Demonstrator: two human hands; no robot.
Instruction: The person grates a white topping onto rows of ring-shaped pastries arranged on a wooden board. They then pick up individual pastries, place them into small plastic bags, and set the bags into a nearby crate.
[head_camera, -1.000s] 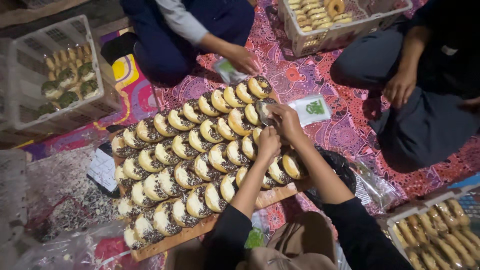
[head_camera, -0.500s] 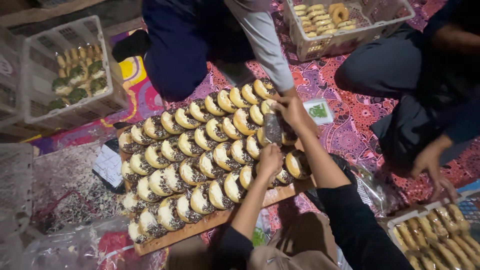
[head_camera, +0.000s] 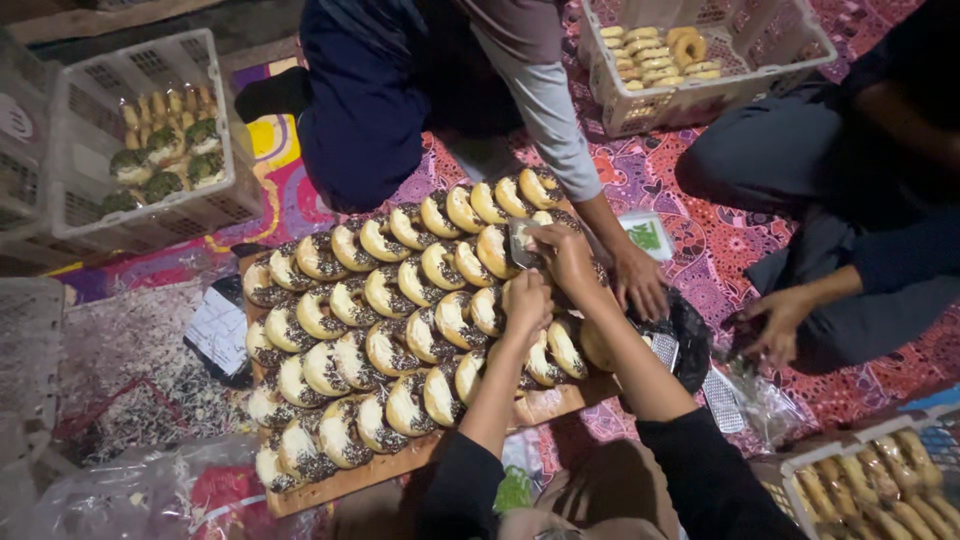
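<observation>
Doughnuts are being kept in slanted rows on a wooden board; nearly all visible ones are already carrying dark sprinkles over pale icing. The rows from 9 o'clock through 12 o'clock are judged finished. Work is being concentrated at the board's 3 o'clock edge, where a few pieces under the hands are partly hidden; their state cannot be told.

The left hand is being held palm-down, fingers curled narrow onto a doughnut in the third row; whether it is being gripped or only steadied cannot be told. The right hand is being held at the left hand's 1 o'clock, fingers pinched on a small clear packet, which is lying against the fingertips, above the second row.

Another person's hand is being rested at the board's 3 o'clock corner, beside a black bag. A further person's hand is being kept well apart, on the patterned mat. White crates of more pastries are being kept at 10 and 1 o'clock.
</observation>
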